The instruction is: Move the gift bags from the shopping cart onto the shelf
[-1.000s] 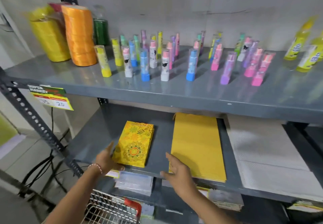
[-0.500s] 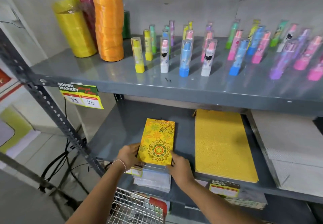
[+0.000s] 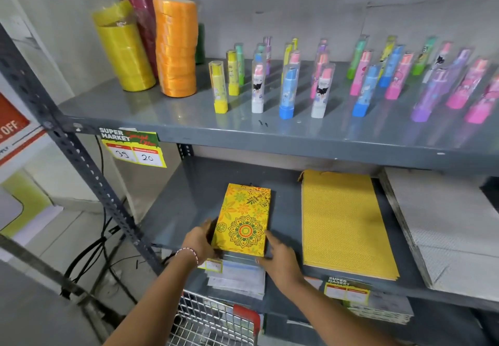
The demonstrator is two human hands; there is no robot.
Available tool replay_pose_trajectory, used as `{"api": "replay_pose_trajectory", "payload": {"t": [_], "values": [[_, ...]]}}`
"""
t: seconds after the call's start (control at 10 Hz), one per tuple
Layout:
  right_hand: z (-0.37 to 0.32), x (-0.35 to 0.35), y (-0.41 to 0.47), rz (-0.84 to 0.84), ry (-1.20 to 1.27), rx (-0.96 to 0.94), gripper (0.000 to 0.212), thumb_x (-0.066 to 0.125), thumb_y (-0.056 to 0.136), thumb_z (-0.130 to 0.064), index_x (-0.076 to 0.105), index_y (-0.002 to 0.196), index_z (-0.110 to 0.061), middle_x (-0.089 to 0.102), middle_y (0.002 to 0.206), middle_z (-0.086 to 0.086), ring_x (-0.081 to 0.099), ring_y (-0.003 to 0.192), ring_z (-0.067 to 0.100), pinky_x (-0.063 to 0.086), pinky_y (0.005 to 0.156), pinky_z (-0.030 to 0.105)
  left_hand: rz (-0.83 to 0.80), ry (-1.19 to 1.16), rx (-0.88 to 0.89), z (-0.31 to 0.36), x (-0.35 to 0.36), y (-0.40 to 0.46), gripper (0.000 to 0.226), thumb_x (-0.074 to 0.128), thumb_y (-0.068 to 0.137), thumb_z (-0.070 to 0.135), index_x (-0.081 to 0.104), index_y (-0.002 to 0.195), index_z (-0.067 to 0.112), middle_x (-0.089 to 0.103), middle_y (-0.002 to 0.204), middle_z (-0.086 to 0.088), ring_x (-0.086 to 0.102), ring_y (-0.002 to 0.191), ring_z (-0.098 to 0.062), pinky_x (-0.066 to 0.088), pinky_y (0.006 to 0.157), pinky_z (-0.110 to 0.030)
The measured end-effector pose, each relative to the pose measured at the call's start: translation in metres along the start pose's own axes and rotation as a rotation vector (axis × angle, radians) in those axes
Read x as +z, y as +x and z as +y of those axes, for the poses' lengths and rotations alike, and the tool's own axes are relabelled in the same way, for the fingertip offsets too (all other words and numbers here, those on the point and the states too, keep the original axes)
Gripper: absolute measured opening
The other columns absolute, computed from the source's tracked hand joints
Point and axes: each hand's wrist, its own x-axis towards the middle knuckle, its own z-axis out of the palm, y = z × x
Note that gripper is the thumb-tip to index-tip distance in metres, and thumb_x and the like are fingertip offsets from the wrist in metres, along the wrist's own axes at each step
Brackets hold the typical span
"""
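I'm squaring up the floral gift bags (image 3: 244, 220), a flat yellow-orange stack lying on the middle shelf (image 3: 172, 210) near its front edge. My left hand (image 3: 198, 241) is cupping the stack's near left corner, fingers curled against the side edge. My right hand (image 3: 279, 260) is lying flat with fingers extended, touching the near right edge. So neither hand is pinching or lifting; both are pressing inward from opposite sides. I can't tell whether my left thumb is under the stack or just beside it.

Judging from this, the step is aligning and seating, not carrying. To do it well I'm thinking: keep both palms parallel to the long edges, push evenly so the bags don't fan out, then slide the stack back a little, because its near end is sitting right at the shelf lip. Keeping it well apart from the plain yellow bags (image 3: 343, 224) to the right is making a clean separate pile. Thin paper bags probably slip on each other, so light pressure, no twisting.

The shopping cart (image 3: 213, 318) is showing below, wire basket with a red handle piece; I can't tell if more bags are inside. The upper shelf with ribbon rolls (image 3: 175, 45) and glue sticks (image 3: 287, 91) isn't involved.
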Motion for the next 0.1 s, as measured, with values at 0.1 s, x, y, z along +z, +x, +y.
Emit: {"api": "replay_pose_trajectory", "payload": {"t": [0.1], "values": [[-0.0046,-0.0167,-0.0183,0.063,-0.037,-0.044,0.070,0.071,0.083,-0.020,0.037,0.144,-0.018,0.047,0.145,-0.002,0.047,0.130,0.014,0.033,0.105,0.017,0.101,-0.023,-0.021,0.0139,0.0014,-0.0240,0.101,0.075,0.073,0.015,0.014,0.153,0.021,0.058,0.137,-0.010,0.057,0.122,-0.030,0.046,0.094,-0.030]]}}
